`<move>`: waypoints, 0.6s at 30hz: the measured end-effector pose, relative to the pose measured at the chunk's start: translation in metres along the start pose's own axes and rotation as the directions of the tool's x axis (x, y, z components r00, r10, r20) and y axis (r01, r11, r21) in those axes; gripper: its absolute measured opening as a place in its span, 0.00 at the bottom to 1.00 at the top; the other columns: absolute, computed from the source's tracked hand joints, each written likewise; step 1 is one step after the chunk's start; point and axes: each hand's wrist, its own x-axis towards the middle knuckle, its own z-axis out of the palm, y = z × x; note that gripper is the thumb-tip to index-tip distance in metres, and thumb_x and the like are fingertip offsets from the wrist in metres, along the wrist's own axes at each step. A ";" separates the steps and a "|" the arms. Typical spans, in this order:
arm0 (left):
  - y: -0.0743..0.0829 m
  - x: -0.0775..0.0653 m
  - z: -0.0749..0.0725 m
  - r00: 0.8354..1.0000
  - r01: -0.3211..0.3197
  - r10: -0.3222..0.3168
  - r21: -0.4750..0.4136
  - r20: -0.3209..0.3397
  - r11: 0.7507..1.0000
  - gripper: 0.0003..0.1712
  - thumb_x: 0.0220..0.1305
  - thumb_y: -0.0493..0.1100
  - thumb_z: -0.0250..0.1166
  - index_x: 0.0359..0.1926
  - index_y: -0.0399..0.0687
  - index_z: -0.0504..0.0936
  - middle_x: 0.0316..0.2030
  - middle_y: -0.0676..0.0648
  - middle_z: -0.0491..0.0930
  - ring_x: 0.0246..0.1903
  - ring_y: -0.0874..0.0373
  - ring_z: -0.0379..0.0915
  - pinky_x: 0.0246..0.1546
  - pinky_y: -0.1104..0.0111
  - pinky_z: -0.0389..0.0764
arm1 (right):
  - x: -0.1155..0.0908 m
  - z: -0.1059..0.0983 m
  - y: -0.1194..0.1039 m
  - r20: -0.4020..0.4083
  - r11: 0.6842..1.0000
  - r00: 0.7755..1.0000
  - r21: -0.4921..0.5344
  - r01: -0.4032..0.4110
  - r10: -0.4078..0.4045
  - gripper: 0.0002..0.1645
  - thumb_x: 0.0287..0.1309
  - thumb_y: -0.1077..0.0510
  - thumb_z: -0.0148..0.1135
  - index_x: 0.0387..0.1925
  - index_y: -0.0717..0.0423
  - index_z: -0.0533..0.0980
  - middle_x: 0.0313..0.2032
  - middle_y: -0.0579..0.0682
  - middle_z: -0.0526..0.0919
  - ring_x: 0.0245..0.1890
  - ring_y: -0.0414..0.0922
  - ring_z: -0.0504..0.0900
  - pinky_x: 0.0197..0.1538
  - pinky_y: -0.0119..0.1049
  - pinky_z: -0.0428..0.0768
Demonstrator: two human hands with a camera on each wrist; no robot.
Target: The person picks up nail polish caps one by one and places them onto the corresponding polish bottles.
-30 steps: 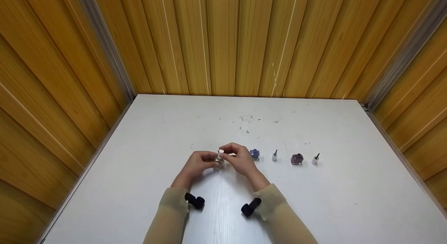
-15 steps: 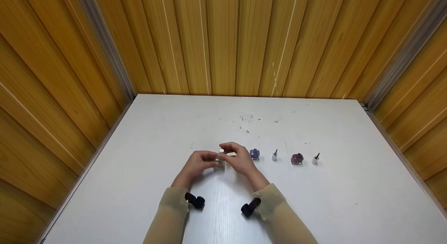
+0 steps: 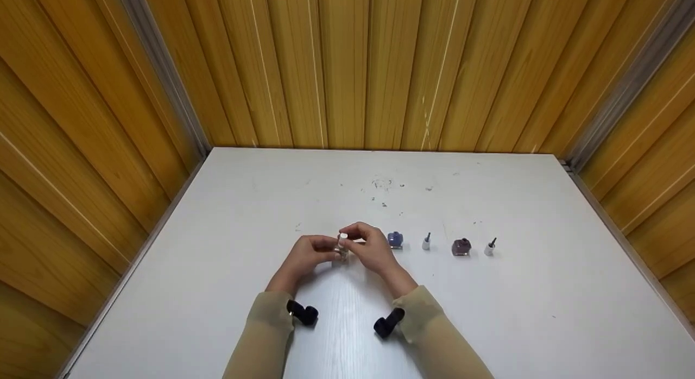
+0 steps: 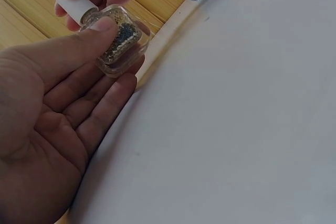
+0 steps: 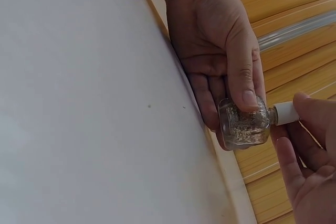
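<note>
Between thumb and fingers my left hand (image 3: 308,255) grips a small clear nail polish bottle (image 4: 122,40) with glitter inside. At its neck sits a white cap (image 4: 76,9), pinched by the thumb and fingers of my right hand (image 3: 376,251). In the right wrist view a narrow strip of neck shows between the cap (image 5: 286,113) and the glittery bottle (image 5: 247,125). Just right of my right hand stands a blue nail polish bottle (image 3: 395,239) with no cap on it.
Right of the blue bottle, a white cap (image 3: 426,242) stands brush up. Farther right are an uncapped dark purple polish bottle (image 3: 461,247) and another upturned white brush cap (image 3: 490,247). Wood-patterned walls (image 3: 347,69) enclose the white table (image 3: 239,205) at the back and sides.
My right fingers shift slightly around the white cap, covering more of it half a second ago than now. Both hands keep their place, and the other bottles and caps have not moved.
</note>
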 end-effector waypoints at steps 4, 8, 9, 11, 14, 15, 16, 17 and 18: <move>0.001 -0.001 0.000 1.000 -0.008 0.008 0.014 0.007 1.000 0.16 0.60 0.35 0.75 0.49 0.39 0.89 0.46 0.42 0.90 0.47 0.56 0.87 0.49 0.71 0.83 | 0.000 0.001 0.000 -0.028 1.000 0.999 -0.023 -0.020 0.020 0.10 0.62 0.60 0.72 0.43 0.58 0.82 0.44 0.57 0.88 0.47 0.50 0.86 0.50 0.37 0.83; 0.002 -0.001 -0.001 1.000 -0.012 0.011 0.012 0.018 1.000 0.16 0.60 0.36 0.75 0.50 0.41 0.89 0.47 0.43 0.90 0.47 0.57 0.87 0.49 0.71 0.83 | -0.001 0.003 -0.001 -0.052 0.999 0.998 -0.035 -0.039 0.037 0.10 0.61 0.59 0.73 0.41 0.58 0.81 0.44 0.55 0.88 0.46 0.50 0.86 0.50 0.38 0.84; 0.002 -0.001 -0.001 1.000 -0.012 0.012 0.012 0.020 1.000 0.16 0.60 0.36 0.75 0.50 0.41 0.89 0.47 0.43 0.90 0.47 0.57 0.87 0.49 0.71 0.83 | -0.001 0.003 -0.001 -0.056 0.998 0.998 -0.037 -0.045 0.043 0.10 0.60 0.59 0.73 0.40 0.57 0.81 0.44 0.55 0.88 0.46 0.50 0.86 0.50 0.38 0.84; 0.002 -0.002 -0.001 1.000 -0.010 0.009 0.017 0.022 1.000 0.16 0.60 0.37 0.75 0.50 0.42 0.89 0.47 0.44 0.90 0.47 0.58 0.86 0.49 0.72 0.83 | -0.002 0.003 -0.001 -0.061 0.997 0.997 -0.045 -0.057 0.054 0.10 0.60 0.59 0.74 0.40 0.57 0.80 0.44 0.54 0.88 0.46 0.49 0.86 0.50 0.38 0.84; 0.002 -0.002 -0.002 1.000 -0.016 0.015 0.025 0.022 1.000 0.16 0.60 0.38 0.76 0.49 0.43 0.90 0.48 0.45 0.90 0.48 0.58 0.86 0.51 0.71 0.82 | -0.002 0.003 -0.002 -0.058 0.997 0.997 -0.051 -0.061 0.058 0.12 0.60 0.57 0.74 0.41 0.56 0.80 0.44 0.55 0.87 0.46 0.49 0.86 0.50 0.39 0.84; 0.001 -0.002 -0.002 1.000 -0.018 0.017 0.024 0.022 1.000 0.16 0.60 0.39 0.76 0.49 0.43 0.90 0.48 0.45 0.90 0.48 0.59 0.86 0.52 0.70 0.82 | -0.002 0.003 -0.002 -0.051 0.997 0.997 -0.046 -0.057 0.055 0.12 0.60 0.57 0.74 0.42 0.57 0.81 0.45 0.56 0.87 0.47 0.50 0.85 0.50 0.40 0.83; 0.001 -0.002 -0.002 1.000 -0.022 0.021 0.024 0.022 0.999 0.15 0.60 0.39 0.76 0.49 0.43 0.90 0.48 0.45 0.90 0.49 0.58 0.86 0.52 0.70 0.82 | -0.001 0.002 -0.002 -0.042 0.998 0.998 -0.040 -0.051 0.049 0.13 0.61 0.56 0.74 0.44 0.57 0.82 0.46 0.56 0.87 0.48 0.50 0.85 0.51 0.41 0.83; 0.001 -0.001 -0.001 1.000 -0.021 0.020 0.021 0.019 1.000 0.15 0.60 0.39 0.75 0.49 0.43 0.90 0.48 0.45 0.90 0.49 0.58 0.86 0.53 0.69 0.82 | -0.001 0.002 -0.001 -0.028 0.999 0.999 -0.030 -0.040 0.040 0.15 0.62 0.56 0.73 0.47 0.59 0.82 0.47 0.57 0.87 0.49 0.52 0.85 0.53 0.43 0.82; 0.001 -0.001 -0.001 1.000 -0.019 0.019 0.019 0.017 1.000 0.15 0.61 0.38 0.75 0.49 0.43 0.90 0.48 0.45 0.90 0.49 0.57 0.86 0.54 0.68 0.82 | -0.001 0.002 -0.001 -0.011 0.999 0.999 -0.015 -0.032 0.032 0.16 0.64 0.56 0.71 0.50 0.60 0.82 0.49 0.58 0.87 0.51 0.53 0.84 0.54 0.45 0.82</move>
